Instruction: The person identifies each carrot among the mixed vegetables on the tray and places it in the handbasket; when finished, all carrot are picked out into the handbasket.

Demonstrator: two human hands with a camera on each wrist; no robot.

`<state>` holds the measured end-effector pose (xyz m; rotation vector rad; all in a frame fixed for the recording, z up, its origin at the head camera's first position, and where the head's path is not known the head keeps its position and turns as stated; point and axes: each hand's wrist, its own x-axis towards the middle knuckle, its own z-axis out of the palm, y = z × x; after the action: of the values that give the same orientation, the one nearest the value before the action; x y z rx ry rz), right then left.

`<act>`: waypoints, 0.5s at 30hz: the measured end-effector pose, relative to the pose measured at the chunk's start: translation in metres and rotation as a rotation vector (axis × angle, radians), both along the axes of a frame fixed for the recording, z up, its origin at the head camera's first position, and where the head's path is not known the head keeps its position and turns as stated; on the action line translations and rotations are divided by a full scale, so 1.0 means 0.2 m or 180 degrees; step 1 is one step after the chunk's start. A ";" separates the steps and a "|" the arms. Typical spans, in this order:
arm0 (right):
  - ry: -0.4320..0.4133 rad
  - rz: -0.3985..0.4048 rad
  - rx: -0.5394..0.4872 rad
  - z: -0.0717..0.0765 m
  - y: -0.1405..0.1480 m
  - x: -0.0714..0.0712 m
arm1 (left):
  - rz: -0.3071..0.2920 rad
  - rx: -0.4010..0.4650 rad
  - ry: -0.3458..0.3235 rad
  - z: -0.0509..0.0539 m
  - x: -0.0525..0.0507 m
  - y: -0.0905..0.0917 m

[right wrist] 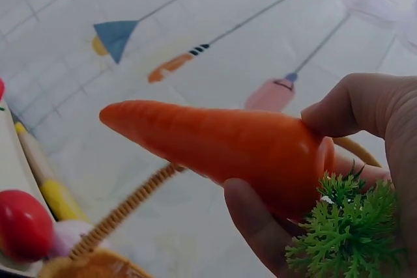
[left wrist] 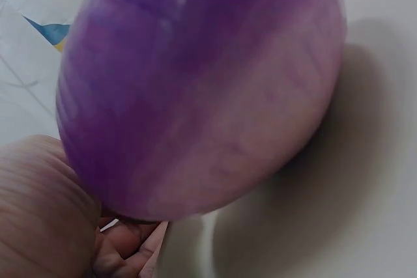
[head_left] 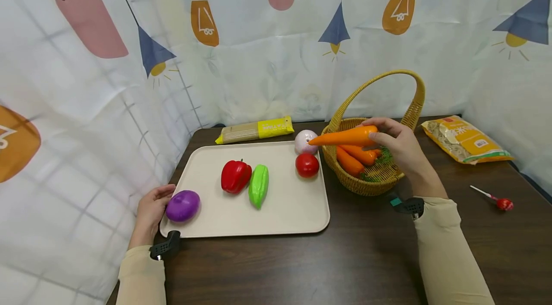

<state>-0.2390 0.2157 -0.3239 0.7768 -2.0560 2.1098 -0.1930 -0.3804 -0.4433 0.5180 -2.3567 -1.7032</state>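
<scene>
A toy carrot (head_left: 345,137) is pinched by its thick end in my right hand (head_left: 398,144), above the wicker basket (head_left: 366,189). Green leaves (right wrist: 348,226) hang from it in the right wrist view. More carrots (head_left: 350,163) lie inside the basket. My left hand (head_left: 153,207) grips the left rim of the cream tray (head_left: 224,221), some fingers hidden below it. Beside that hand, a round purple toy vegetable (head_left: 183,206) sits on the tray. A red bell pepper (head_left: 235,176), a green pepper-like vegetable (head_left: 258,186), a tomato (head_left: 307,165) and a pale onion-like ball (head_left: 305,142) also lie there.
Behind the tray lies a yellow noodle packet (head_left: 256,130). Right of the basket are a yellow food bag (head_left: 467,140) and a red lollipop (head_left: 503,204). The basket's tall handle (head_left: 379,75) arches above its rim. Patterned curtain (head_left: 276,70) encloses the brown table (head_left: 302,266).
</scene>
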 end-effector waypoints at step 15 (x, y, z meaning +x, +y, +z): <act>-0.0083 0.0065 -0.0212 -0.03 0.21 -0.02 | 0.0003 -0.0046 -0.0052 0.00 0.00 0.00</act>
<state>-0.2421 0.2570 -0.3289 0.7684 -1.9874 2.1981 -0.1922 -0.3800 -0.4428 0.5323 -2.3778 -1.6864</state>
